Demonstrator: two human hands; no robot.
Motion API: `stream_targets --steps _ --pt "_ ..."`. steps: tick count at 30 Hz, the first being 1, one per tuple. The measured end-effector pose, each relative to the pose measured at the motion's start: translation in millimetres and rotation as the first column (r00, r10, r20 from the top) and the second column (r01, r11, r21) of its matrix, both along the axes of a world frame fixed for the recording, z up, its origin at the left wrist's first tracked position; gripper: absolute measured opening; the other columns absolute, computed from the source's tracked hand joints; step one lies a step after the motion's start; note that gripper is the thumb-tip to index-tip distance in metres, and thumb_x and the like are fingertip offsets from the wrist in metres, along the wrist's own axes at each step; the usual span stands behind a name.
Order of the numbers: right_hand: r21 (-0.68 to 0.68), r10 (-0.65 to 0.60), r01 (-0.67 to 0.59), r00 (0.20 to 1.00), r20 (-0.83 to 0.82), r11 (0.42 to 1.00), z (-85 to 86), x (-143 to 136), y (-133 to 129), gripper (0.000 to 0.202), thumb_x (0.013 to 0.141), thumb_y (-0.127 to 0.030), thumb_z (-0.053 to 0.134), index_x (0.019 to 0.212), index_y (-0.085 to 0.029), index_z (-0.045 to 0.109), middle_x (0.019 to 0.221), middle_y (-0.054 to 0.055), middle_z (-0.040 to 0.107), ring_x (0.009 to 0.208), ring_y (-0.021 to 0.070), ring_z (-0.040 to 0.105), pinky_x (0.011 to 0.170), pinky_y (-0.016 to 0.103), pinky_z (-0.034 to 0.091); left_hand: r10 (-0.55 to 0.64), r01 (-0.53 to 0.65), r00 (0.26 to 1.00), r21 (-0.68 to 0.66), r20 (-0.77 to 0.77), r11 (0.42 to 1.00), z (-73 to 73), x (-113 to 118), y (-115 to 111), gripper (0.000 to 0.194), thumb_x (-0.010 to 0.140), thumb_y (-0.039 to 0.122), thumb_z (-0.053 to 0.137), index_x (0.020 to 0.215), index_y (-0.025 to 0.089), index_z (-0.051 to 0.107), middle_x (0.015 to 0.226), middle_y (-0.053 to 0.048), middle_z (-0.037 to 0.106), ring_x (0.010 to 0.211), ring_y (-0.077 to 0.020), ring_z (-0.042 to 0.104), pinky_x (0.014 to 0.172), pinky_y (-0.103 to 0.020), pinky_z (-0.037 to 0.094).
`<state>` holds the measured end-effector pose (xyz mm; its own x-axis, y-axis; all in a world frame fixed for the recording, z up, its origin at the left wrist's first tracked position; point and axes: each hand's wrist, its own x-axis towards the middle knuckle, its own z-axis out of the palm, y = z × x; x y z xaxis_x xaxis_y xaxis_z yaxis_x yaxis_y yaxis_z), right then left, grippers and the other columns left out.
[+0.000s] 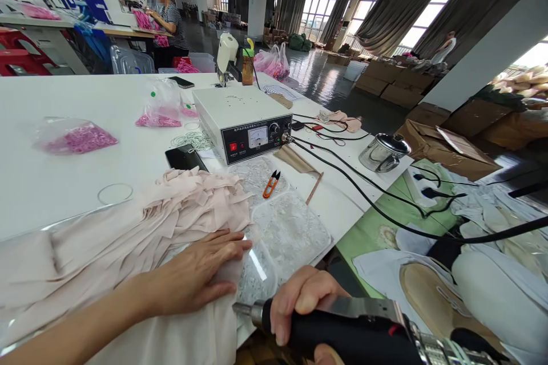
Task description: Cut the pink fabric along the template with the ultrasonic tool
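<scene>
My left hand [199, 274] lies flat on the pale pink fabric [188, 331], fingers stretched toward the right over a marbled mat [282, 228]. In my right hand [306, 296] is a black handheld tool [351, 333] with a metal tip, which points left near the fabric's edge, close to my left thumb. More of the pink fabric [197, 199] is bunched in folds beyond my left hand. Orange-handled thread snips [271, 185] rest on the mat, apart from both hands.
A white control box [240, 120] stands behind the mat, with black cables running right. Bags of pink pieces [79, 137] and a dark phone [186, 158] lie left. A metal mug [384, 153] stands at the right edge. White cups and cloth [492, 285] lie farther right. A person sews behind.
</scene>
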<state>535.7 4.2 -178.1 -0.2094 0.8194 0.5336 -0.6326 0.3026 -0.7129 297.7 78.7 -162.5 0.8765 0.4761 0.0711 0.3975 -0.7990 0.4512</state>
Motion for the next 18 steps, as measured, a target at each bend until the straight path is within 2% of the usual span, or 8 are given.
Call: stream_targets --steps 3,6,9,13,16,18 --pt "-0.009 -0.017 0.016 0.999 -0.050 1.000 3.2 -2.4 -0.1 0.021 0.089 -0.033 0.061 0.109 -0.028 0.066 0.094 0.007 0.069 0.058 0.0159 0.071 0.053 0.030 0.061 -0.008 0.008 1.000 0.003 -0.011 1.000 0.8 1.9 0.3 0.017 0.097 0.031 0.052 0.108 0.018 0.051 0.143 -0.012 0.050 0.139 -0.0249 0.038 0.113 -0.045 0.036" --pt "-0.054 0.008 -0.009 1.000 -0.028 0.998 1.3 -3.0 0.2 0.020 0.085 -0.037 0.067 0.101 -0.026 0.067 0.090 0.008 0.071 0.052 0.0169 0.070 0.050 0.031 0.061 -0.016 0.016 0.998 0.000 -0.065 1.000 3.3 4.5 0.5 0.014 0.097 0.031 0.051 0.102 0.019 0.051 0.144 -0.013 0.049 0.140 -0.0257 0.035 0.113 -0.047 0.035" --pt "-0.073 0.003 -0.001 1.000 0.021 0.997 -1.5 -5.0 -2.0 0.020 0.085 -0.044 0.065 0.093 -0.026 0.065 0.086 0.007 0.071 0.043 0.0142 0.065 0.045 0.029 0.059 -0.024 0.024 0.993 -0.006 -0.114 1.000 5.0 5.2 0.0 0.015 0.097 0.034 0.051 0.100 0.019 0.052 0.146 -0.014 0.046 0.141 -0.0265 0.032 0.114 -0.049 0.033" --pt "0.007 -0.175 0.175 0.985 -0.003 0.985 0.2 -10.4 -6.8 0.034 0.078 -0.048 0.072 0.105 -0.030 0.064 0.088 0.005 0.070 0.044 0.0123 0.064 0.043 0.026 0.057 -0.026 0.025 0.991 -0.002 -0.135 1.000 6.7 4.6 -1.3 0.015 0.097 0.033 0.051 0.102 0.019 0.053 0.146 -0.014 0.046 0.142 -0.0264 0.030 0.113 -0.050 0.033" --pt "0.050 -0.148 0.148 0.989 -0.001 0.988 3.9 -12.0 -7.1 0.028 0.085 -0.039 0.067 0.112 -0.031 0.064 0.089 0.006 0.070 0.049 0.0131 0.066 0.045 0.026 0.057 -0.031 0.031 0.990 -0.001 -0.136 1.000 7.5 4.6 -1.2 0.014 0.096 0.032 0.051 0.102 0.020 0.054 0.146 -0.014 0.046 0.142 -0.0264 0.029 0.113 -0.051 0.034" --pt "0.052 -0.126 0.126 0.992 -0.006 0.991 6.3 -12.0 -6.2 0.030 0.084 -0.039 0.068 0.113 -0.031 0.064 0.089 0.006 0.070 0.050 0.0135 0.067 0.046 0.026 0.057 -0.038 0.038 0.990 -0.002 -0.136 0.999 7.0 4.5 -0.2 0.012 0.097 0.030 0.050 0.100 0.020 0.054 0.146 -0.013 0.046 0.143 -0.0261 0.028 0.113 -0.052 0.033"
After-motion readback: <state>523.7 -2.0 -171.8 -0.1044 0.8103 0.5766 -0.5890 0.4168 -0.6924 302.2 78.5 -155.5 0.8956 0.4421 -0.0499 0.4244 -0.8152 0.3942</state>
